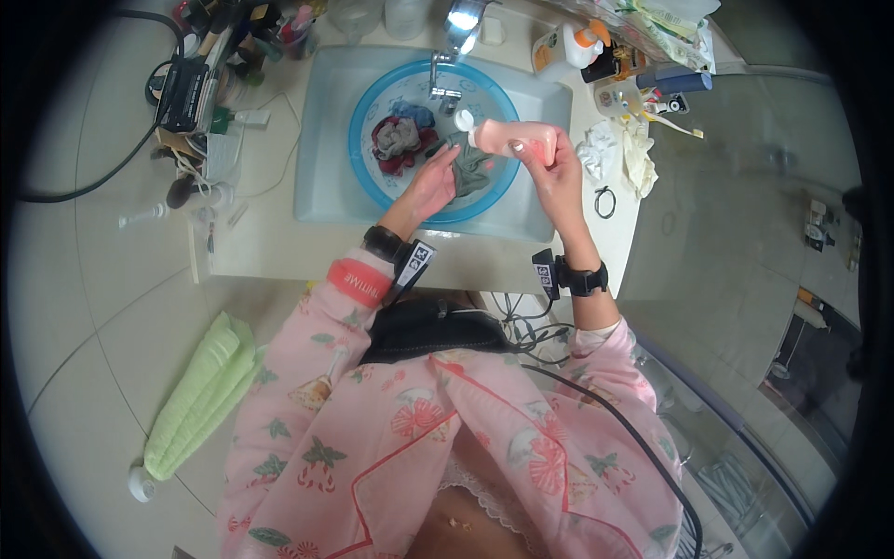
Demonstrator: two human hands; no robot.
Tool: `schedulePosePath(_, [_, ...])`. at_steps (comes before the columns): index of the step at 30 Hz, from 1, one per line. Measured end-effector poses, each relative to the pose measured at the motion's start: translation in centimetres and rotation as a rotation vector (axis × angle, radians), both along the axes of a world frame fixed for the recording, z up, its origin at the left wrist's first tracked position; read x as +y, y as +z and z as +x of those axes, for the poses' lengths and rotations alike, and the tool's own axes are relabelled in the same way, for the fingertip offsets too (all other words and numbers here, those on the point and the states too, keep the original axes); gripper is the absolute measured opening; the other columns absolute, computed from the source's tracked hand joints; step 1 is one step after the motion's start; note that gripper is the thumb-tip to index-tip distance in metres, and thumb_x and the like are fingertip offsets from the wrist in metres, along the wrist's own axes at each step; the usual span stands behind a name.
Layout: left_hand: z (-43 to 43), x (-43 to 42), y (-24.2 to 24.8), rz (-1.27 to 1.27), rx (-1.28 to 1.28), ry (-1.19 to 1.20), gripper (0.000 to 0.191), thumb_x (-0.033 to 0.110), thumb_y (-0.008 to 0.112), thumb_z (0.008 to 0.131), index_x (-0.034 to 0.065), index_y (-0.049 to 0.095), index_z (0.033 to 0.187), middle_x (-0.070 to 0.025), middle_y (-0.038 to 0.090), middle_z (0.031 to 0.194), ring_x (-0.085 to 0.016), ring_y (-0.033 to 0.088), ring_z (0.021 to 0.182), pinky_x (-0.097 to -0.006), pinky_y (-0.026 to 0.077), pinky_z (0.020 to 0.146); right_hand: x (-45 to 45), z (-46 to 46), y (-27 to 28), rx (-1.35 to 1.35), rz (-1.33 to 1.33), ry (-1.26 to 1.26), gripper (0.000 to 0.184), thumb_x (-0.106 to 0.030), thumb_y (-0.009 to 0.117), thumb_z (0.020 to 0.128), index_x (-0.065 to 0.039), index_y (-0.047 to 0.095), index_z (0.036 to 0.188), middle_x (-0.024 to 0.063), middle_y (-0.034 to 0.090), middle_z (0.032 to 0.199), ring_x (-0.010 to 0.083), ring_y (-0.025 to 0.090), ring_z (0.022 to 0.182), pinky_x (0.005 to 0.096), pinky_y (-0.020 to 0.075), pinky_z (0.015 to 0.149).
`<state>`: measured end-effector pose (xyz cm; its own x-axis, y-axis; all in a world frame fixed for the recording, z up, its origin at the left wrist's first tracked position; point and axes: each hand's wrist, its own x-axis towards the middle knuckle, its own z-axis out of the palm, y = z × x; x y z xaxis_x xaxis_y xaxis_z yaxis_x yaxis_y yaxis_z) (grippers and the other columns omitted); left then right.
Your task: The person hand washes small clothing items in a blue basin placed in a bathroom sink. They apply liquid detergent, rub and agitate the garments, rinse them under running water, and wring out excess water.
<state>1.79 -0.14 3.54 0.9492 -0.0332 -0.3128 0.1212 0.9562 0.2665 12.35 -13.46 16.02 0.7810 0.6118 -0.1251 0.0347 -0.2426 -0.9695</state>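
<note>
My right hand (559, 178) grips a pink plastic bottle (513, 138), tilted on its side with its neck pointing left. The bottle's white flip cap (464, 120) is raised. Just below and left of the neck is my left hand (434, 183), fingers stretched out and palm partly turned up. It is over a grey-green cloth (471, 171), and whether it touches the cloth cannot be told. The cloth lies in a blue-rimmed plastic basin (357, 157). Farther left in the basin are a bunched grey cloth (398, 138), a dark red cloth (394, 164) and a blue cloth (413, 113).
The basin stands in a rectangular sink (325, 189) under a metal faucet (461, 31). Cosmetics and brushes crowd the counter's left; a white pump bottle (555, 52), a toothbrush cup (618, 99) and a black hair tie (605, 202) are right. A green towel (202, 398) hangs lower left.
</note>
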Motion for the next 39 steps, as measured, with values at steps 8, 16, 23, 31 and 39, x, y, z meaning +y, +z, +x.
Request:
schedulePosePath(8, [0.0,0.1,-0.6,0.031,0.054,-0.013,0.041,0.032,0.031,0.098,0.0047,0.039,0.128,-0.0074,0.053,0.122,-0.019,0.055,0.108,-0.0332,0.044,0.093,0.2,-0.3,1.1,-0.421,-0.210,0.089,0.034,-0.016,0.067,0.082,-0.002,0.051,0.107,0.0084,0.064,0.088,0.0119,0.060,0.076,0.0244,0.0479,0.068])
schedulePosePath(16, [-0.2,0.4,-0.3,0.019,0.057,-0.033,0.033,0.027,0.035,0.097,0.0089,0.041,0.124,-0.0055,0.054,0.117,-0.017,0.055,0.105,-0.0316,0.043,0.090,0.8,-0.4,1.3,-0.484,-0.268,0.081,0.035,-0.018,0.069,0.078,-0.003,0.052,0.105,0.0166,0.063,0.084,0.0321,0.063,0.075,0.0344,0.0496,0.065])
schedulePosePath(23, [-0.1,0.4,-0.5,0.035,0.040,0.024,0.035,0.026,0.035,0.098,0.0048,0.043,0.124,-0.0066,0.054,0.120,-0.018,0.055,0.108,-0.0324,0.044,0.093,1.5,-2.2,4.2,-0.779,-0.096,0.094,0.037,-0.020,0.066,0.082,-0.005,0.050,0.112,0.0169,0.060,0.095,0.0319,0.062,0.083,0.0344,0.0495,0.067])
schedulePosePath(31, [-0.4,-0.3,0.7,0.025,0.023,0.077,0.034,0.024,0.035,0.097,0.0044,0.044,0.123,-0.0069,0.054,0.120,-0.018,0.054,0.109,-0.0334,0.042,0.095,2.5,-2.9,3.4,-0.830,-0.107,0.128,0.043,-0.016,0.065,0.081,-0.007,0.050,0.119,0.0146,0.055,0.097,0.0362,0.057,0.082,0.0385,0.0483,0.067])
schedulePosePath(39, [-0.2,0.5,-0.5,-0.042,0.055,0.025,0.036,0.025,0.033,0.098,0.0022,0.042,0.124,-0.0115,0.056,0.118,-0.023,0.056,0.106,-0.0371,0.043,0.095,1.3,-1.5,2.2,-0.655,-0.199,0.085,0.041,-0.014,0.063,0.083,0.000,0.049,0.119,0.0167,0.056,0.099,0.0309,0.059,0.084,0.0350,0.0485,0.068])
